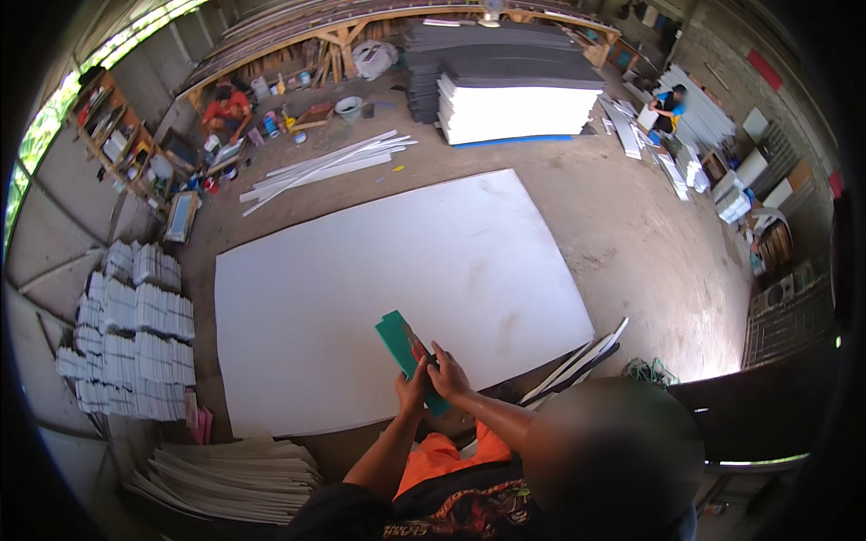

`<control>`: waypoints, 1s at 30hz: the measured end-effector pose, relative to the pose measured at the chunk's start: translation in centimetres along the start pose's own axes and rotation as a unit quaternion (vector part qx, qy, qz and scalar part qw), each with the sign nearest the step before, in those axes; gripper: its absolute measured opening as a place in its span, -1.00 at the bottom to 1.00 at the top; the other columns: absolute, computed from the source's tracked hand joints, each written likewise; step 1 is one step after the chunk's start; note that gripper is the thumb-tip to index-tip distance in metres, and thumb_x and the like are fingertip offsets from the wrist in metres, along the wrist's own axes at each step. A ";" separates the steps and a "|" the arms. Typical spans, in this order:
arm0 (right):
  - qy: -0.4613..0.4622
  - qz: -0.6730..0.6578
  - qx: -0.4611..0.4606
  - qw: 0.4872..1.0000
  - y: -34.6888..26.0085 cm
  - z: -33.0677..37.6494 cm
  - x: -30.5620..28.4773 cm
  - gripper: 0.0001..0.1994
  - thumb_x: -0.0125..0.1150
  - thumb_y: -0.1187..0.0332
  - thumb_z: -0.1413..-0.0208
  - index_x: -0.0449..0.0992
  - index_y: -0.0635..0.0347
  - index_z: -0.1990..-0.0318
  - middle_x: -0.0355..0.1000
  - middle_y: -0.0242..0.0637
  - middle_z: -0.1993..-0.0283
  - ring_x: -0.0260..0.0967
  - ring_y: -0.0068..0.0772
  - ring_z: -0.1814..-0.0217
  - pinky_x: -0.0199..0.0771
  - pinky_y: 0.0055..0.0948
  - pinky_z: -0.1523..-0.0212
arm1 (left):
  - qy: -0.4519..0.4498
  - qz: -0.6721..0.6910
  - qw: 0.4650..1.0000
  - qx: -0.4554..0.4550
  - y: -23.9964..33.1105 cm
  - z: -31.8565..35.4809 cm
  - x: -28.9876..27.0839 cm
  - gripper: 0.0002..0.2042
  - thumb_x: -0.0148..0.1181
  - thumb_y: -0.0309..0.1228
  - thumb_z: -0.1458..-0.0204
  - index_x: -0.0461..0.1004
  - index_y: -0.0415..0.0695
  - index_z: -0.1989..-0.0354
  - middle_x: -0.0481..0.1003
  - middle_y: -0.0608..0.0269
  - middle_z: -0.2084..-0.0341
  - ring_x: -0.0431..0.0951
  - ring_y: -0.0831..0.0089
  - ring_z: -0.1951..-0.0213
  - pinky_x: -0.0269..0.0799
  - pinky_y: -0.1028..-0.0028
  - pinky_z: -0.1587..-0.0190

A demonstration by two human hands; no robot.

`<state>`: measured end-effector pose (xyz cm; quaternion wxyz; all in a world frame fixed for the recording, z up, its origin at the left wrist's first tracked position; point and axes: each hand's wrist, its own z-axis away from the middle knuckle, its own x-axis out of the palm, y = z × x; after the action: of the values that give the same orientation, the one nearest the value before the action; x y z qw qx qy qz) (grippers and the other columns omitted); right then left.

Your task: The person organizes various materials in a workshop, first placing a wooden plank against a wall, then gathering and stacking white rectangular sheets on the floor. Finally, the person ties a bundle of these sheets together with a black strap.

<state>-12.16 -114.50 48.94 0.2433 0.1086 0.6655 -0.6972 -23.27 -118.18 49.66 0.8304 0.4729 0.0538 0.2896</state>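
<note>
A flat green strip (393, 334) with a notched far end is held at a slant over the large white sheet (343, 270). My left hand (412, 389) is closed around the strip's left edge. Closed and pressed against its right side, my right hand (449, 371) has a slim red tool with a narrow metallic tip (416, 346) at its fingers. That tool lies along the green strip; its exact kind is too small to make out. Beneath my hands, the strip's near end shows above my orange shorts.
White strips (329, 165) lie beyond the sheet, near a tall stack of black and white sheets (523, 108). Bundled white pieces (135, 334) stand at left, curved strips (225, 478) below them. Two people sit farther off, one far left (225, 110), one far right (667, 110).
</note>
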 end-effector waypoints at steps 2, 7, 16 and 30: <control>-0.035 -0.006 -0.020 0.999 2.2 -1.4 -3.7 -0.41 0.14 0.28 -0.29 0.24 0.23 -0.44 0.42 0.16 -0.15 0.42 0.18 -0.18 0.43 -0.05 -0.18 | -0.022 -0.036 0.999 0.001 0.7 -0.1 3.7 -0.53 0.39 -0.15 -0.17 0.54 -0.30 -0.07 0.62 0.17 0.12 0.61 0.46 0.14 0.53 0.44 0.09; 0.005 -0.026 -0.019 0.999 5.1 -3.1 -13.3 -0.48 0.12 0.33 -0.36 0.28 0.16 -0.44 0.47 0.14 -0.03 0.52 0.09 -0.02 0.50 -0.16 -0.05 | -0.107 -0.061 0.992 -0.006 0.6 0.2 13.4 -0.50 0.41 -0.12 -0.14 0.55 -0.28 -0.08 0.61 0.17 0.11 0.58 0.46 0.10 0.50 0.41 0.04; 0.051 -0.055 0.059 0.995 8.8 -2.3 -29.6 -0.53 0.07 0.27 -0.37 0.36 0.08 -0.39 0.45 0.14 -0.06 0.47 0.15 -0.11 0.45 -0.08 -0.14 | -0.243 -0.132 0.952 -0.131 -1.3 1.3 28.2 -0.41 0.43 -0.09 -0.11 0.47 -0.31 -0.15 0.58 0.17 0.14 0.63 0.34 0.16 0.60 0.32 0.06; 0.187 -0.053 0.172 0.966 15.6 -0.3 -42.5 -0.53 0.08 0.31 -0.36 0.37 0.09 -0.39 0.46 0.16 -0.18 0.41 0.11 -0.28 0.37 -0.11 -0.29 | -0.328 -0.141 0.916 -0.186 -9.0 2.5 44.9 -0.53 0.46 -0.20 -0.10 0.54 -0.30 -0.05 0.62 0.21 0.16 0.64 0.46 0.20 0.55 0.43 0.11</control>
<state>31.78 -105.86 55.41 0.0552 0.2418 0.5741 -0.7803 18.58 -99.69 52.00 0.9065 0.3661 -0.2102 0.0033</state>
